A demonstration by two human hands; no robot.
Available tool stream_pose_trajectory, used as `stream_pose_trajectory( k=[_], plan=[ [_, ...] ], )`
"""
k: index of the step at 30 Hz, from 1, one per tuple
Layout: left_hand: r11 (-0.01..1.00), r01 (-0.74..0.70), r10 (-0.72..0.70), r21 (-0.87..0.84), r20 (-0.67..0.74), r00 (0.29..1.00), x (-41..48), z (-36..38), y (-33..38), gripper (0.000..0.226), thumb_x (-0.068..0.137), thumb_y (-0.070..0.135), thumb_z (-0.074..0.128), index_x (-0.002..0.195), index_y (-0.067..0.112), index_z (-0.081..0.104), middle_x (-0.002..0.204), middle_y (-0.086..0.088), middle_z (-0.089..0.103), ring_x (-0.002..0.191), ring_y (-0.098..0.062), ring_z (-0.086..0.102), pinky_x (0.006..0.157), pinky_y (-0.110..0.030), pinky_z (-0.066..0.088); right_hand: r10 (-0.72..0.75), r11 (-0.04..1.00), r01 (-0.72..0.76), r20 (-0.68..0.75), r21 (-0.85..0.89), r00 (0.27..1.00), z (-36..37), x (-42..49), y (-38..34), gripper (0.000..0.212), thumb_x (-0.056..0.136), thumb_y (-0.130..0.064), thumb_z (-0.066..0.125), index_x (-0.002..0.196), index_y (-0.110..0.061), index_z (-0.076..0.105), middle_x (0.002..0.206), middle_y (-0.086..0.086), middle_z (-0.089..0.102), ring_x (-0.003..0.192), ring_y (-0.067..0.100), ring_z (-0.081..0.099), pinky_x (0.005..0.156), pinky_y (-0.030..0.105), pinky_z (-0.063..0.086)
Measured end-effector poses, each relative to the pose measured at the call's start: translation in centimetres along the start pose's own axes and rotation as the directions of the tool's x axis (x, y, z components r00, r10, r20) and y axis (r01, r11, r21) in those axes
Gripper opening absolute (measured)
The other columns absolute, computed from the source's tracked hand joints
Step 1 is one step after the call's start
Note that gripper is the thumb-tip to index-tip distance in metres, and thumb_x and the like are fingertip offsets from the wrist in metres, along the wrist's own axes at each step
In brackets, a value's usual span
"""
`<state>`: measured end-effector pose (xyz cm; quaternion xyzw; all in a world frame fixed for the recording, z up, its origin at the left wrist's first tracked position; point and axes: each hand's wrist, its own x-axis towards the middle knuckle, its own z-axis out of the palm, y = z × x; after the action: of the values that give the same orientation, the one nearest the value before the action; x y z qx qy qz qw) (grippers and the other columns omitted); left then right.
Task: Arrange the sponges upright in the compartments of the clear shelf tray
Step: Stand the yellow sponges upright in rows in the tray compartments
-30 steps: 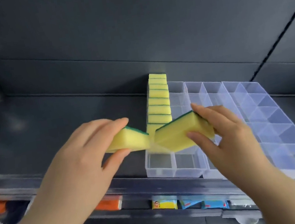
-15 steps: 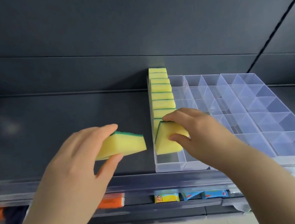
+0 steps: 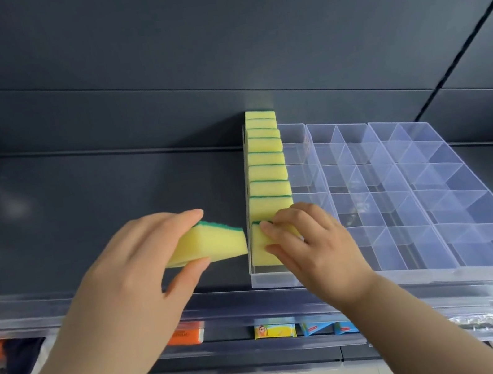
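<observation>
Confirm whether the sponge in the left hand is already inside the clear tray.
No, the left hand holds its sponge beside the clear tray, outside its left wall.

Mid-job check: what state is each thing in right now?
Left hand: grips the spare sponge, outside the clear tray.
Right hand: grips the front sponge.
Front sponge: standing in the tray's left column.
Sponge row: upright behind it.
Clear tray: other columns empty.

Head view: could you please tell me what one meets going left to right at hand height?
Left hand, held yellow-and-green foam sponge, front upright yellow sponge, right hand, empty compartments of the clear plastic tray.
</observation>
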<state>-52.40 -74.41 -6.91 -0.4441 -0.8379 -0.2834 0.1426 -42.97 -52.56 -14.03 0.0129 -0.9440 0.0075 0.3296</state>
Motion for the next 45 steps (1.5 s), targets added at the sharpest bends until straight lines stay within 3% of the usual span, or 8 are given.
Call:
stream_pose_trajectory(
  k=[4,9,13,17,26,32,38,45],
  plan=[
    [1.000,-0.029,0.029,-0.006,-0.013,0.999,0.1,0.2,0.6,0.041,0.080,0.034,0.053,0.116,0.016,0.063,0.106,0.002,0.061,0.096,-0.011,0.051,0.083,-0.017,0.037,0.035,0.999,-0.035,0.062,0.005,0.997,-0.4,0.7,0.5,0.025,0.084,-0.024,0.059,0.104,-0.014,0.068,0.093,0.004,0.061,0.084,0.023,0.048,0.066,0.035,0.049],
    [0.995,-0.044,0.050,-0.090,0.070,0.996,0.6,1.1,1.4,0.042,0.082,0.039,0.053,0.120,0.024,0.057,0.108,0.011,0.055,0.090,0.001,0.046,0.081,0.000,0.031,0.012,0.967,-0.073,0.243,0.245,0.970,-2.1,1.4,1.6,0.028,0.085,-0.020,0.051,0.106,-0.013,0.068,0.096,0.002,0.066,0.087,0.023,0.059,0.077,0.031,0.051],
    [0.990,-0.060,0.073,-0.127,0.100,0.992,1.0,2.9,2.2,0.039,0.082,0.044,0.064,0.115,0.026,0.053,0.107,0.013,0.060,0.097,-0.001,0.049,0.089,-0.005,0.029,0.075,0.898,-0.240,0.408,0.369,0.910,-3.6,2.3,2.7,0.035,0.085,-0.008,0.047,0.112,-0.016,0.066,0.107,0.002,0.067,0.102,0.020,0.059,0.089,0.029,0.049],
    [0.984,-0.151,0.159,-0.097,0.083,0.984,1.4,4.8,2.6,0.032,0.084,0.038,0.056,0.113,0.025,0.052,0.107,0.009,0.059,0.098,-0.006,0.052,0.086,-0.020,0.041,0.041,0.904,-0.259,0.535,0.339,0.844,-4.6,3.2,3.5,0.043,0.091,0.000,0.042,0.123,-0.023,0.059,0.120,0.000,0.061,0.113,0.016,0.053,0.096,0.032,0.046],
    [0.964,-0.236,0.248,-0.119,0.097,0.964,2.6,5.5,3.9,0.037,0.082,0.023,0.061,0.119,0.019,0.061,0.109,0.007,0.056,0.095,-0.008,0.053,0.066,-0.031,0.055,-0.055,0.934,-0.145,0.530,0.328,0.846,-5.2,4.1,3.7,0.037,0.083,-0.003,0.042,0.107,-0.014,0.067,0.095,0.002,0.069,0.089,0.022,0.061,0.078,0.029,0.051],
    [0.971,-0.190,0.214,-0.144,0.173,0.962,3.2,5.4,3.7,0.053,0.075,0.004,0.075,0.121,0.023,0.060,0.106,0.004,0.056,0.081,0.007,0.044,0.059,-0.022,0.051,-0.060,0.950,-0.126,0.561,0.287,0.825,-5.5,4.3,4.1,0.030,0.080,-0.004,0.045,0.097,-0.011,0.069,0.080,0.005,0.067,0.074,0.025,0.061,0.065,0.031,0.051],
    [0.967,-0.209,0.230,-0.148,0.143,0.962,3.4,6.1,3.4,0.031,0.079,0.032,0.053,0.105,0.022,0.066,0.097,0.012,0.058,0.088,-0.005,0.051,0.068,-0.023,0.047,-0.012,0.934,-0.204,0.596,0.295,0.803,-5.4,4.4,4.0,0.035,0.090,-0.003,0.046,0.114,-0.019,0.065,0.107,0.002,0.066,0.099,0.019,0.059,0.086,0.019,0.040],
    [0.953,-0.224,0.252,-0.206,0.120,0.960,2.7,7.1,3.3,0.029,0.081,0.033,0.055,0.099,0.020,0.073,0.099,0.013,0.068,0.091,-0.007,0.057,0.075,-0.024,0.051,0.014,0.923,-0.247,0.618,0.294,0.786,-5.5,4.3,4.1,0.037,0.090,-0.001,0.047,0.118,-0.018,0.063,0.113,0.003,0.065,0.104,0.018,0.059,0.089,0.018,0.038]
  ],
)
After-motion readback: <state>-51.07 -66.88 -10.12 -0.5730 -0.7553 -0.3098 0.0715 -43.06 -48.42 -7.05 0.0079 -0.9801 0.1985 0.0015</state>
